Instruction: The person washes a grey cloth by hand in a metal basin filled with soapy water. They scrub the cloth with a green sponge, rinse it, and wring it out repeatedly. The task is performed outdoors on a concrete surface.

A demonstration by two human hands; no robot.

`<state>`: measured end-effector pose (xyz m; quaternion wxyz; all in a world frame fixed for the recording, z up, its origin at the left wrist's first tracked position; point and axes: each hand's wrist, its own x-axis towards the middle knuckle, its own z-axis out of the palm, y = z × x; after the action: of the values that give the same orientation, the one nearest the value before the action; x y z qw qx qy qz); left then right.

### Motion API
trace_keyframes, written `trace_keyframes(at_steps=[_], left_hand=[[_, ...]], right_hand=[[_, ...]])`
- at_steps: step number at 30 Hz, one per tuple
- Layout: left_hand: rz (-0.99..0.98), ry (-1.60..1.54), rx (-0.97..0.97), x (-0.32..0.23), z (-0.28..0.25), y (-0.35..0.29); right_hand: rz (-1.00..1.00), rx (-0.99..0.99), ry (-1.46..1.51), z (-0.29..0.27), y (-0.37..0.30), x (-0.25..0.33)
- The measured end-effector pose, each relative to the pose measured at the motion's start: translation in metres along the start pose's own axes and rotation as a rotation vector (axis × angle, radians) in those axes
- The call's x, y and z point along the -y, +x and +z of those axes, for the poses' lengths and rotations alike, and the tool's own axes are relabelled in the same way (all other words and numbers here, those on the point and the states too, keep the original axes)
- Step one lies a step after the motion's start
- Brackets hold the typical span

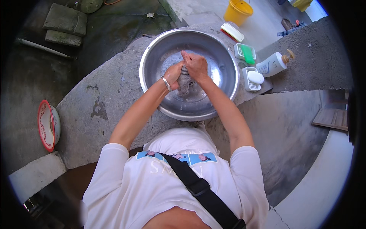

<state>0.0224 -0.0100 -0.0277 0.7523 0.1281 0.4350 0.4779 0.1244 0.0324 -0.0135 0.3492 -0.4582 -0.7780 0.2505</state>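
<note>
Over a wide metal basin point(225, 91) my two hands grip a wet grey cloth point(185, 83), which is bunched and twisted between them. My left hand point(174, 74), with a silver bangle at the wrist, is closed round its left side. Closed on the upper right part is my right hand point(195, 68), its thumb pointing up. The cloth's loose end hangs below the hands, inside the basin. Some water seems to lie in the bottom; its depth cannot be made out.
The basin stands on a rough concrete ledge point(114, 91). Right of it are a scrub brush point(232, 32), a green soap bar point(248, 54), a white soap bar point(255, 77) in a dish and a pump bottle point(272, 65). A yellow bucket point(238, 12) stands behind; a red-rimmed enamel basin point(56, 124) leans at left.
</note>
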Motion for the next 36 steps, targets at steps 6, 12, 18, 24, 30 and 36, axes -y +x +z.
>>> trace_keyframes(at_steps=[6,12,18,24,30,36], left_hand=[[0.112,0.452,0.124,-0.046,-0.031,-0.004],[0.266,1.282,0.302,-0.073,-0.036,-0.025],[0.196,0.161,0.091,-0.037,-0.012,-0.003],[-0.009,-0.187,0.477,0.013,-0.031,0.047],[-0.011,-0.135,0.111,0.02,-0.035,0.047],[-0.034,-0.141,0.036,0.013,0.005,0.013]], right_hand=[[-0.19,0.57,0.082,-0.029,-0.001,-0.017],[0.223,0.485,0.868,-0.063,0.013,-0.009],[0.244,0.0,0.679,-0.025,-0.002,0.005],[-0.206,-0.152,-0.092,0.023,-0.008,0.002],[-0.369,-0.152,-0.051,0.02,-0.015,0.019],[-0.004,-0.141,-0.146,0.007,0.002,-0.006]])
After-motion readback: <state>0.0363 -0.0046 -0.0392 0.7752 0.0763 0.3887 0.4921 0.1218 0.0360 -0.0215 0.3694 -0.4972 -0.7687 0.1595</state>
